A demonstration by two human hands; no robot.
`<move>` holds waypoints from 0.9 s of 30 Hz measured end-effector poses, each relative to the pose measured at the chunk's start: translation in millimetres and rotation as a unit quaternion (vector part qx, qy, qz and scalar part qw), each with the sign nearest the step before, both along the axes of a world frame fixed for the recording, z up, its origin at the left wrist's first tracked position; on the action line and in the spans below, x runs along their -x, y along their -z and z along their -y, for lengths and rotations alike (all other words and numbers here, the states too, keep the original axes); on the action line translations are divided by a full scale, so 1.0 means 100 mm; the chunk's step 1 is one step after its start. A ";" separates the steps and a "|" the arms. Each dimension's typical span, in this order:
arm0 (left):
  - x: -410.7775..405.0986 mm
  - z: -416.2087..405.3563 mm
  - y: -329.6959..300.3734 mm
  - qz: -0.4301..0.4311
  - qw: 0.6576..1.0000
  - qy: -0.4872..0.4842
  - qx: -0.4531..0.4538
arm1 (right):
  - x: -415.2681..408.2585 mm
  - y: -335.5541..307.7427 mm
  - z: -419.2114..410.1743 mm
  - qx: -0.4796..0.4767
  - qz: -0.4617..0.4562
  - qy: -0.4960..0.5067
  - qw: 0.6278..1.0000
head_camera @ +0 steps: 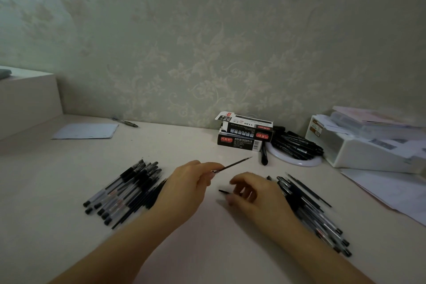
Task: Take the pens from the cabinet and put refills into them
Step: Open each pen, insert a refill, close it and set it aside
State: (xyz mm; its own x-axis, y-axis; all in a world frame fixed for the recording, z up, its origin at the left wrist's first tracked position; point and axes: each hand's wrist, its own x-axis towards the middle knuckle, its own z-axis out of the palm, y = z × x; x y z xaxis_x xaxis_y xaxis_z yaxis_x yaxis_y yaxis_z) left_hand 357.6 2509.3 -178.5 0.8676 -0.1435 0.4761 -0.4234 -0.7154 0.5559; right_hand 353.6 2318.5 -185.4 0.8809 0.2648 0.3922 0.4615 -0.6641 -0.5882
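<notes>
Left hand (pixel 184 189) pinching thin, straight refill (pixel 232 165)

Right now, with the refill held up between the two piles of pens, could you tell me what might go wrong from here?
The left hand pinches the refill only at its very end, so it might slip or bend.

The right hand hovers over a small black piece lying loose on the desk; a brush could send it rolling.

The right forearm lies against the right pile of pens and may scatter it.

The upper box (pixel 247 127) reads "1120"; other print is illegible.
</notes>
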 end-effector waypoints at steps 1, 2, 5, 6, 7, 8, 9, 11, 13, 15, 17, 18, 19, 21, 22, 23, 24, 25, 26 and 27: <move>0.01 0.01 -0.01 0.007 1.000 0.005 0.007 | 0.00 -0.02 0.00 -0.059 -0.017 0.018 0.998; 0.02 0.03 -0.01 0.013 1.000 0.013 0.014 | -0.01 -0.05 0.00 -0.140 -0.051 0.031 0.988; 0.07 0.09 -0.02 0.022 0.998 0.051 0.005 | -0.02 -0.07 0.01 -0.371 -0.193 0.014 0.908; 0.08 0.11 -0.01 0.027 0.998 0.062 -0.006 | -0.02 -0.07 0.02 -0.415 -0.224 0.004 0.882; 0.08 0.13 -0.01 0.032 0.997 0.071 -0.015 | -0.02 -0.06 0.02 -0.446 -0.241 0.001 0.862; 0.08 0.13 -0.01 0.036 0.996 0.073 -0.019 | -0.02 -0.06 0.03 -0.471 -0.246 0.003 0.847; 0.08 0.13 0.00 0.039 0.996 0.071 -0.022 | -0.04 -0.07 0.04 -0.497 -0.239 0.012 0.834; 0.07 0.12 0.00 0.043 0.997 0.060 -0.023 | -0.08 -0.12 0.10 -0.540 -0.194 0.052 0.817; 0.06 0.09 0.01 0.040 0.998 0.052 -0.015 | -0.13 -0.21 0.21 -0.521 -0.112 0.096 0.840; 0.04 0.06 0.01 0.034 0.999 0.035 -0.011 | -0.17 -0.25 0.35 -0.416 -0.030 0.149 0.897; 0.02 0.04 0.02 0.027 0.999 0.015 -0.013 | -0.20 -0.24 0.50 -0.238 0.030 0.203 0.949; 0.01 0.03 0.02 0.023 1.000 0.006 -0.014 | -0.21 -0.22 0.57 -0.161 0.053 0.221 0.960; 0.01 0.03 0.02 0.020 1.000 -0.003 -0.014 | -0.21 -0.20 0.62 -0.105 0.070 0.236 0.963; 0.00 0.01 0.03 0.015 1.000 -0.015 -0.018 | -0.21 -0.17 0.71 -0.031 0.074 0.266 0.961; 0.00 0.00 0.04 0.012 1.000 -0.021 -0.020 | -0.21 -0.15 0.74 -0.001 0.065 0.281 0.957; 0.00 -0.01 0.05 0.008 0.999 -0.028 -0.023 | -0.22 -0.14 0.76 0.027 0.053 0.293 0.954; -0.01 -0.03 0.05 0.004 0.999 -0.038 -0.026 | -0.23 -0.12 0.78 0.050 0.041 0.300 0.952; -0.02 -0.05 0.06 0.001 0.998 -0.049 -0.030 | -0.23 -0.11 0.78 0.068 0.029 0.305 0.949; -0.02 -0.07 0.06 0.000 0.998 -0.059 -0.034 | -0.24 -0.11 0.79 0.083 0.016 0.310 0.947; -0.03 -0.08 0.06 -0.001 0.997 -0.069 -0.040 | -0.24 -0.11 0.80 0.097 0.002 0.314 0.945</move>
State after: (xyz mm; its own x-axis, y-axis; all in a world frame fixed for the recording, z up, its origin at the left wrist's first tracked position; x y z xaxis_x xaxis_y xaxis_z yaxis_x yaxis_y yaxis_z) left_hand 361.0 2517.4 -184.9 0.8830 -0.0603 0.4656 -0.3169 -0.8083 0.4962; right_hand 377.8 2238.7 -174.8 0.8868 -0.2411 0.3943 -0.0560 -0.9029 -0.4263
